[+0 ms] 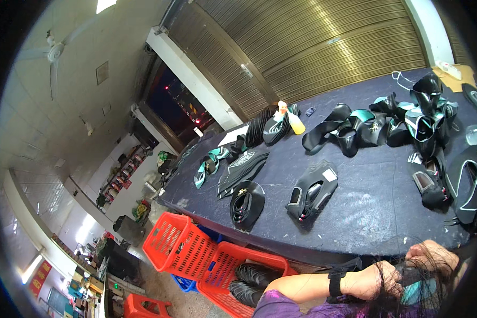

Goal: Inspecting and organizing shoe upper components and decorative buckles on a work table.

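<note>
At the lower right, strands of dark hair hang across both of my hands. My left hand (382, 280), with a black band on its wrist, is closed on a black shoe upper with teal lining (420, 292). Just beyond it my right hand (433, 254) has its fingers curled around the far part of the same dark piece. Hair hides much of the upper and some fingers. On the blue-covered table (365, 212) before me lies a single black shoe upper (314, 192). More dark uppers (433, 183) lie close to my right hand.
Teal-lined black pieces (373, 127) are heaped at the table's far right. Stacks of black pieces (244, 172) lie left, near a bottle of yellow liquid (296, 123). Red crates (180, 246) stand below the table edge, one holding black items. A red stool (146, 306) is at lower left.
</note>
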{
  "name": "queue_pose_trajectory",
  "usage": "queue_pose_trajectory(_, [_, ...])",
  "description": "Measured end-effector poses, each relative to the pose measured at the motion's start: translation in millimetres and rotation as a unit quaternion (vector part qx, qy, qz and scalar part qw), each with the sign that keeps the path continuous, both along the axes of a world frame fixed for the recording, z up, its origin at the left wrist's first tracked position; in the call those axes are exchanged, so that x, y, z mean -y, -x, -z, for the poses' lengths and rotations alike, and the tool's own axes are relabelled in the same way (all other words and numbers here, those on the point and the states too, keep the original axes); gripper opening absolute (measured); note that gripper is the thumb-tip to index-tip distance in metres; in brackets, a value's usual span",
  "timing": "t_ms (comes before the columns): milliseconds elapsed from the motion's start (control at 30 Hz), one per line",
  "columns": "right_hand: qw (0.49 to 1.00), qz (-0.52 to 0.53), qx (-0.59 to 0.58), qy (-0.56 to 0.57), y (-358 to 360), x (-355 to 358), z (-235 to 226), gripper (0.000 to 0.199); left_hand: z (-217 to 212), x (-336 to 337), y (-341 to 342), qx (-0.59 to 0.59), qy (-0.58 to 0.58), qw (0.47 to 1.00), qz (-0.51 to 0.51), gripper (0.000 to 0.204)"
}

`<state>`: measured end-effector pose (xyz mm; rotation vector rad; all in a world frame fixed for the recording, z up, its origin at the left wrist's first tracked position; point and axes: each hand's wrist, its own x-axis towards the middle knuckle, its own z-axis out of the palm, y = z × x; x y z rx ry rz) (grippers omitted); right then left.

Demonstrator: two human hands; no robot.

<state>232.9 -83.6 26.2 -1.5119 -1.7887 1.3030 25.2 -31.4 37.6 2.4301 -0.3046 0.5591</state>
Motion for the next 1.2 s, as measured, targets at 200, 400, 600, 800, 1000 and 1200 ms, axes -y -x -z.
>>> queue_pose_trajectory(200, [0.987, 0.127, -0.089, -0.032, -16, 2, -2, 0.01, -5, -37, 6, -0.07, 0.14, 0.983, -0.092, 0.028])
queue_pose_trajectory(400, [0.948, -0.043, -0.272, -0.162, -31, -17, -22, 0.043, -22, -58, 24, -0.054, 0.321, 0.915, -0.237, 0.023])
queue_pose_trajectory(600, [0.958, -0.031, -0.266, -0.1, -15, -57, -31, 0.044, -6, -92, 36, -0.029, 0.445, 0.87, -0.213, 0.027])
queue_pose_trajectory(800, [0.919, 0.082, -0.38, -0.065, -11, -77, -20, 0.03, -21, -86, 20, 0.011, 0.414, 0.863, -0.288, 0.036])
queue_pose_trajectory(1000, [0.864, 0.108, -0.489, 0.05, -7, -98, -9, 0.031, -5, -106, 32, -0.122, 0.399, 0.861, -0.289, 0.033])
queue_pose_trajectory(1200, [0.906, -0.043, -0.42, -0.012, -15, -92, 14, 0.044, 5, -108, 36, -0.015, 0.54, 0.812, -0.22, 0.034])
